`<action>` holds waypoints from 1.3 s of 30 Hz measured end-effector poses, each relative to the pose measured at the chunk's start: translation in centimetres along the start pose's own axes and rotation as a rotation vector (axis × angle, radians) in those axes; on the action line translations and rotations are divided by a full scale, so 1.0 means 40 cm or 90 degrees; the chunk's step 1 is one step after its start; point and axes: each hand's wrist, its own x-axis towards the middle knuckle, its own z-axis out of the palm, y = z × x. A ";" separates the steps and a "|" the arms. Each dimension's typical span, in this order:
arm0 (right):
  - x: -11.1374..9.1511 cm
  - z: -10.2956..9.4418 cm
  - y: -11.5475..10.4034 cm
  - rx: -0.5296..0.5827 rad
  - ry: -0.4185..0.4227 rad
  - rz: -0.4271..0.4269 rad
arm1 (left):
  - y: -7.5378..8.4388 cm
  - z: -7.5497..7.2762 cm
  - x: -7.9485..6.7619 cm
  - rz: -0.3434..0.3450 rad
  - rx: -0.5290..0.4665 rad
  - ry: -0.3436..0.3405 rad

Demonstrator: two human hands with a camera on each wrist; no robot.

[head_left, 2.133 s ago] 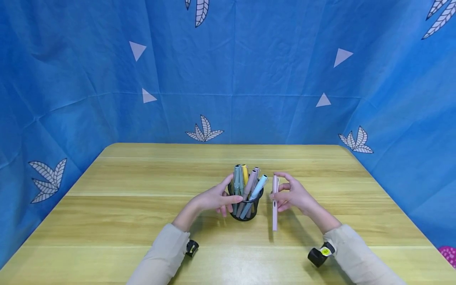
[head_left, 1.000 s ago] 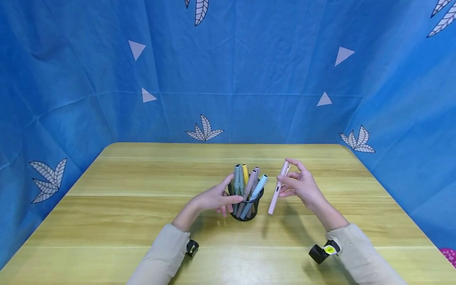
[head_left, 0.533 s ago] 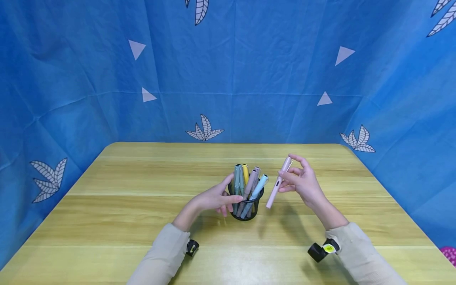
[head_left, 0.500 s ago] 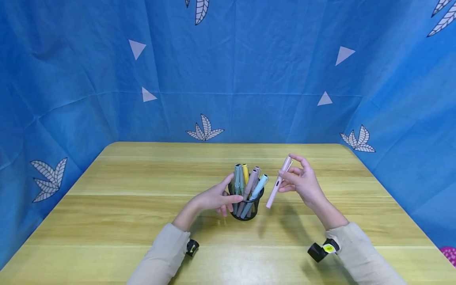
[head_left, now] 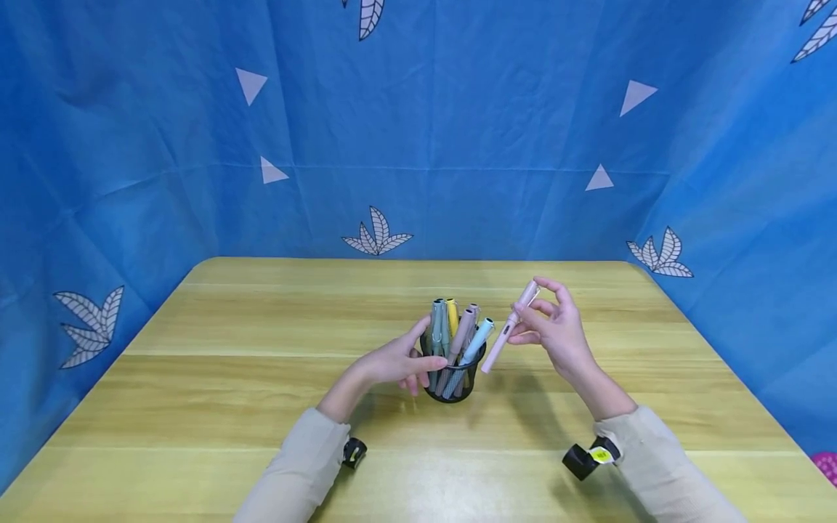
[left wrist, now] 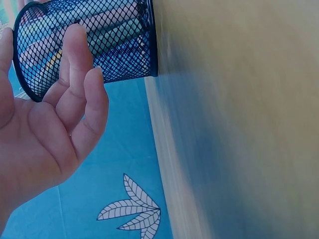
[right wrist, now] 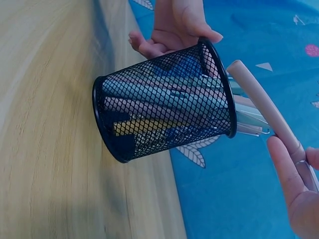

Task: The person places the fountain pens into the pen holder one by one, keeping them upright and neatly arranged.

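A black mesh pen holder (head_left: pixel 469 368) stands upright on the table with several capped pens in it: grey-green, yellow, mauve and a light blue pen (head_left: pixel 478 341). My left hand (head_left: pixel 391 362) holds it from the left, thumb at the rim; in the left wrist view, fingers (left wrist: pixel 79 55) lie along the mesh wall. My right hand (head_left: pixel 559 333) pinches a pale pink pen (head_left: pixel 502 344) between thumb and fingers. That pen is tilted, its lower end in the air just right of the holder's rim. In the right wrist view its free end (right wrist: pixel 238 67) is close to the rim.
The wood-grain table (head_left: pixel 275 312) reaches back to a blue cloth (head_left: pixel 497 131) printed with leaves and triangles. Black cameras are strapped to both wrists, the right camera (head_left: pixel 580 460) low over the table. Something pink (head_left: pixel 827 466) shows at the far right edge.
My right hand has lifted the pale pink pen from near-vertical to a tilt, raising it and bringing its lower end left towards the holder. My left hand has stayed on the holder.
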 end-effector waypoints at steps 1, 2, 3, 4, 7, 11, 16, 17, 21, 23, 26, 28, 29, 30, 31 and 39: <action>0.001 0.000 0.000 0.004 0.000 -0.007 | 0.001 0.000 0.000 0.001 0.001 0.002; 0.001 0.001 -0.001 0.007 0.001 -0.014 | 0.002 -0.001 0.001 0.002 0.002 0.003; 0.002 0.002 -0.002 0.011 0.002 -0.019 | 0.003 -0.002 0.001 0.002 0.001 0.004; 0.002 0.003 -0.003 0.014 0.004 -0.025 | 0.003 -0.002 0.001 0.003 0.000 0.003; 0.002 0.007 -0.006 0.025 0.013 -0.043 | 0.004 -0.002 0.002 0.002 -0.002 0.002; 0.002 0.012 -0.007 0.035 0.021 -0.067 | 0.002 -0.002 0.003 -0.008 0.000 0.006; 0.004 0.019 -0.005 0.051 0.024 -0.091 | -0.002 -0.002 0.001 -0.019 -0.001 0.009; 0.004 0.020 -0.005 0.052 0.027 -0.095 | -0.002 -0.002 0.001 -0.019 -0.001 0.009; 0.004 0.028 -0.006 0.044 0.035 -0.118 | 0.000 -0.003 0.000 -0.016 0.005 0.009; 0.004 0.033 -0.006 0.033 0.038 -0.126 | 0.000 -0.004 -0.001 -0.016 0.007 0.008; 0.005 0.040 -0.003 0.014 0.041 -0.135 | -0.001 -0.004 -0.004 -0.019 0.004 0.007; 0.006 0.043 -0.001 0.007 0.042 -0.139 | -0.003 -0.003 -0.005 -0.020 0.002 0.005; 0.007 0.043 0.001 0.003 0.043 -0.143 | -0.003 -0.003 -0.005 -0.019 0.001 0.005; 0.007 0.044 0.003 0.001 0.042 -0.148 | -0.004 -0.002 -0.005 -0.018 0.000 0.005; 0.008 0.044 0.005 -0.001 0.042 -0.154 | -0.003 -0.002 -0.004 -0.017 0.001 0.005; 0.030 0.031 0.045 0.025 -0.017 -0.248 | 0.005 0.000 -0.003 -0.021 0.001 0.008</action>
